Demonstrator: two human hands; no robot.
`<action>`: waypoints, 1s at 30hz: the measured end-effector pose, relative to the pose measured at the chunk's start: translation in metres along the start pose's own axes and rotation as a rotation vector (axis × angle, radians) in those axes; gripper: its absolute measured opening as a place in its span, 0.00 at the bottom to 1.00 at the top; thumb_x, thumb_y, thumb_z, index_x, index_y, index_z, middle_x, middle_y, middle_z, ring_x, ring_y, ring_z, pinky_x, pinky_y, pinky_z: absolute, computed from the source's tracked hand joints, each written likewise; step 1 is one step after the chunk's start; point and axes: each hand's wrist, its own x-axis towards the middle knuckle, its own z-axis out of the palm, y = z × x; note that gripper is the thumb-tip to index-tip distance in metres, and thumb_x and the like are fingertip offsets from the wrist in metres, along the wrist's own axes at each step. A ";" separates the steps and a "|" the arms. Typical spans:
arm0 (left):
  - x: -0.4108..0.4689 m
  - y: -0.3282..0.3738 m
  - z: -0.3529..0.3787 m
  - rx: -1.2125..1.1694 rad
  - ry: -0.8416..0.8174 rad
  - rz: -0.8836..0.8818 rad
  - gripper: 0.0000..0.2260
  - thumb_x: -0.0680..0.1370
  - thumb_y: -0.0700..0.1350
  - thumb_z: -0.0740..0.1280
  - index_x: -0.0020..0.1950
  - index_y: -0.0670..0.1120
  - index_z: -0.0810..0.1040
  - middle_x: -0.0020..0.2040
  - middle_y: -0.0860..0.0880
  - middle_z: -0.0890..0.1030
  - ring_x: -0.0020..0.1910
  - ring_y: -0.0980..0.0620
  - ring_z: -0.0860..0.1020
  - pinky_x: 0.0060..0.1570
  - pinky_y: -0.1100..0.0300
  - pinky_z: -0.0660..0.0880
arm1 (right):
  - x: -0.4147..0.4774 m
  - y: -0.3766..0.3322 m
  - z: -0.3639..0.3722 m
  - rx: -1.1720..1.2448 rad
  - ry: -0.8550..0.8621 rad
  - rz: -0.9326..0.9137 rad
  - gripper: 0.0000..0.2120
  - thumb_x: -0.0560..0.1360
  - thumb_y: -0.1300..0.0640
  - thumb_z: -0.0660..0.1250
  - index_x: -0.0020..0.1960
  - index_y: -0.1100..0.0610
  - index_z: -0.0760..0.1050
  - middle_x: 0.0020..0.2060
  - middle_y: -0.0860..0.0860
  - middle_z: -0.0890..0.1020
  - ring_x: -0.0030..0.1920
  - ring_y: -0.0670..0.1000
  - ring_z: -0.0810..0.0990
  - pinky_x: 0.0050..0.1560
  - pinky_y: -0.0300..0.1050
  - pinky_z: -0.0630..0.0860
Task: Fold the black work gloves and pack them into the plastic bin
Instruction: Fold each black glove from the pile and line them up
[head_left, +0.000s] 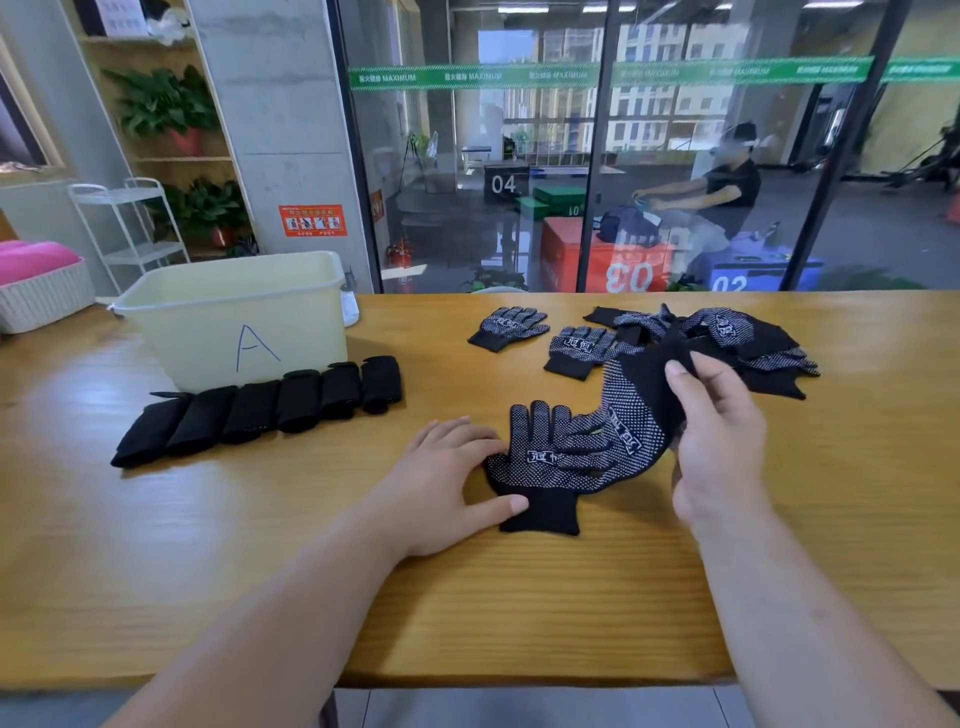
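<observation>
Centrally, flat left hand (451, 480) against table glove (537, 475); right hand (722, 441) tight around lifted glove (636, 410).

I see a wooden table (519, 597) carrying a pale plastic bin (208, 322) marked A at far left, with a row of six folded black gloves (260, 410) just in front of it. A dotted glove (540, 467) lies flat near centre. Two more flat gloves (511, 327) lie farther back, beside a loose glove pile (737, 332) at far right.

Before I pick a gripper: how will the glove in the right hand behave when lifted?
Probably floppy: the glove droops from the right hand. Likely light, a finger pinch holds it. Dotted palm may resist sliding.
</observation>
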 end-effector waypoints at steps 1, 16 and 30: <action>-0.001 -0.001 0.000 -0.015 0.018 0.006 0.37 0.75 0.78 0.61 0.79 0.59 0.72 0.79 0.61 0.69 0.84 0.56 0.57 0.84 0.47 0.52 | -0.001 -0.002 0.001 -0.001 -0.046 0.007 0.06 0.81 0.60 0.72 0.56 0.52 0.85 0.58 0.57 0.87 0.63 0.63 0.84 0.69 0.66 0.78; -0.003 -0.003 -0.007 -0.167 0.034 -0.012 0.39 0.71 0.76 0.70 0.77 0.59 0.72 0.75 0.58 0.74 0.81 0.58 0.62 0.82 0.47 0.58 | 0.037 -0.068 0.055 -0.584 -0.633 -0.098 0.07 0.83 0.56 0.71 0.55 0.46 0.84 0.51 0.44 0.88 0.51 0.48 0.87 0.49 0.44 0.81; -0.005 0.005 -0.012 -0.149 0.023 -0.069 0.46 0.70 0.74 0.74 0.82 0.58 0.65 0.74 0.62 0.74 0.77 0.59 0.64 0.81 0.49 0.60 | -0.029 0.031 0.011 -1.329 -0.851 -0.642 0.07 0.82 0.47 0.69 0.59 0.40 0.82 0.56 0.36 0.81 0.59 0.44 0.78 0.53 0.49 0.78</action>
